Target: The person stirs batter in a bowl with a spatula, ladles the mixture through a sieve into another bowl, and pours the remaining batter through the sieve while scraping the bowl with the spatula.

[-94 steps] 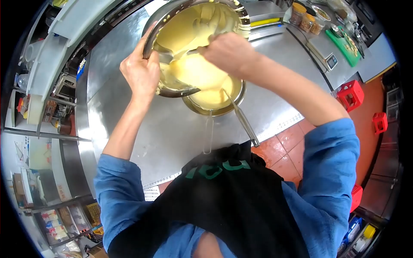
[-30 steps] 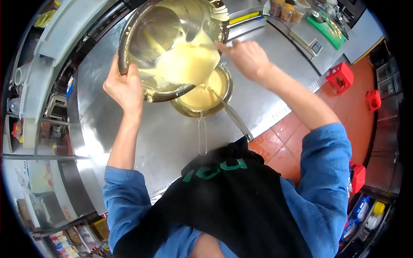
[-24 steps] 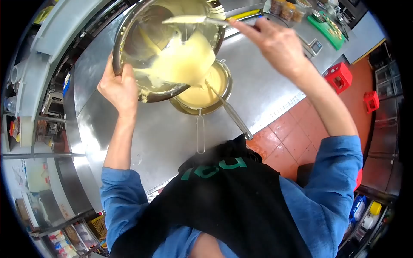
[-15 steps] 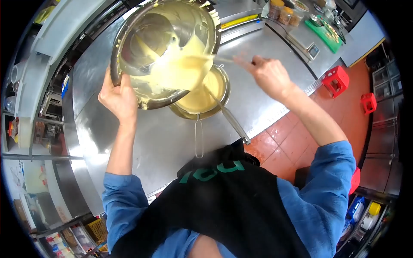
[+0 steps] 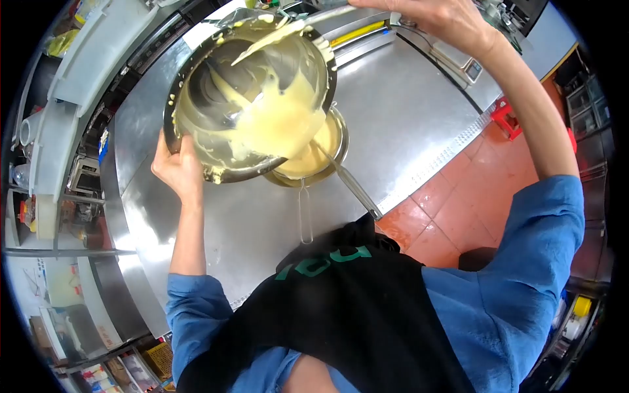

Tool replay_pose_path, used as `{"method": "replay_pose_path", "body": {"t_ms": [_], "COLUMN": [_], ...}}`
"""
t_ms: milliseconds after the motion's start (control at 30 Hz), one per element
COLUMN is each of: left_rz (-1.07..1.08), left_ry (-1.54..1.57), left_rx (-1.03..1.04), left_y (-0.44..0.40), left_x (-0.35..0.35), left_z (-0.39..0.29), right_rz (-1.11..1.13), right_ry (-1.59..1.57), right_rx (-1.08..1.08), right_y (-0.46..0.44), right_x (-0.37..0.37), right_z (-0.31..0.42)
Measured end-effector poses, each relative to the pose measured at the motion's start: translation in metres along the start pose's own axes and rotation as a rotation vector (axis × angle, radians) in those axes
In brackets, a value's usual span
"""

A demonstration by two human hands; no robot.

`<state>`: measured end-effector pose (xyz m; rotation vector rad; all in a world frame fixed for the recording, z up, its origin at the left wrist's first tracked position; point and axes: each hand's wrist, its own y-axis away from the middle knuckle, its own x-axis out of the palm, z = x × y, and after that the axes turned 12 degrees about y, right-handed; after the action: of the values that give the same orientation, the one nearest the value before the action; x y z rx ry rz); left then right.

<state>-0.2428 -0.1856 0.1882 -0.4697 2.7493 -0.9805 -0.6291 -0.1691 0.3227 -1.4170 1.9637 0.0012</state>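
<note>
My left hand [image 5: 178, 168] grips the rim of a large metal bowl [image 5: 226, 82], tilted with its lower edge over a smaller vessel. Pale yellow batter [image 5: 278, 124] lies in the tilted bowl. My right hand [image 5: 439, 16], at the top, is closed on the handle of a spatula [image 5: 278, 36], whose batter-coated blade is raised over the bowl's upper part. Beneath the lip, a sieve [image 5: 339, 131] with a wire handle rests on the smaller vessel, yellow batter inside. A utensil with a metal handle [image 5: 357, 190] leans out of it toward my apron.
A steel table [image 5: 393, 124] bears these things. A digital scale [image 5: 462, 62] and a long yellow object [image 5: 357, 33] are at its far side. Red stools [image 5: 504, 119] stand on the tiled floor at right. Shelves [image 5: 62, 147] run along the left.
My right hand has risen up and away with the spatula, which was low in the batter half a second ago. The large bowl, still in my left hand, sits slightly lower in view.
</note>
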Motion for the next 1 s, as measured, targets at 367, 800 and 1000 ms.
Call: {"method": "replay_pose_path", "body": {"t_ms": [367,800,1000], "left_rz": [-0.072,-0.043,-0.070], "left_ry": [0.160,0.178,0.229], "left_rx": [-0.148,-0.144,-0.156], "left_y": [0.001,0.003,0.007], "left_x": [-0.014,-0.011,-0.012], "left_z": [0.005,0.007,0.007], "right_rz": [0.110,-0.158,0.076], "right_ry": [-0.306,-0.166,-0.215], "right_rx": [0.174,0.287,0.328], "right_y": [0.084,0.034,0.065], "right_x": [0.066,0.024,0.056], "right_z": [0.072,0.043,0.070]}}
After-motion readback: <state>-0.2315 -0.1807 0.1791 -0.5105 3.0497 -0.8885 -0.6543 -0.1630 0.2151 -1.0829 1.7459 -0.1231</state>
